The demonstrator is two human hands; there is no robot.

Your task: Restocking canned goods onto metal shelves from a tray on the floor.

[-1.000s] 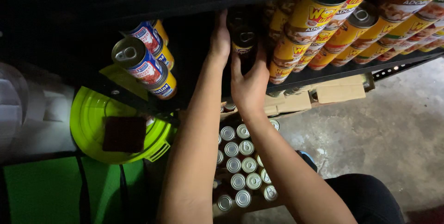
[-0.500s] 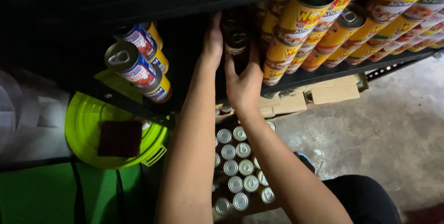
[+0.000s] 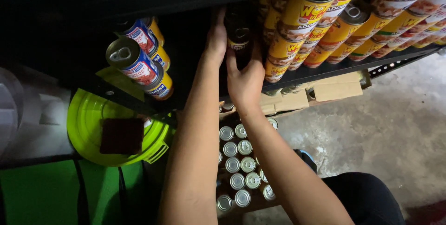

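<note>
Since a second ago both hands have slid a little further into the shelf, and the can between them sits deeper among its neighbours. The right hand (image 3: 245, 82) keeps its grip closed round the lower body of the dark cylindrical metal can (image 3: 238, 36), fingers wrapped on the wall and thumb across the front. The left hand (image 3: 216, 39) lies flat against the can's left side, fingers pressed together; whether they curl behind it I cannot tell. The can stands on the black metal shelf (image 3: 325, 69), its pull-tab lid facing the camera.

It looks like a full tin: rigid, fairly heavy for its size, with a smooth label that could slip, so a hold round the mid-wall seems safer than on the rim.

Just right of the grip stand rows of yellow-labelled tins (image 3: 306, 25). To its left, well apart, lie blue-and-red-labelled cans (image 3: 134, 64). Below the wrists a cardboard tray of silver-topped cans (image 3: 239, 164) sits on the floor, and lower left a lime-green plastic lid (image 3: 88, 118).
</note>
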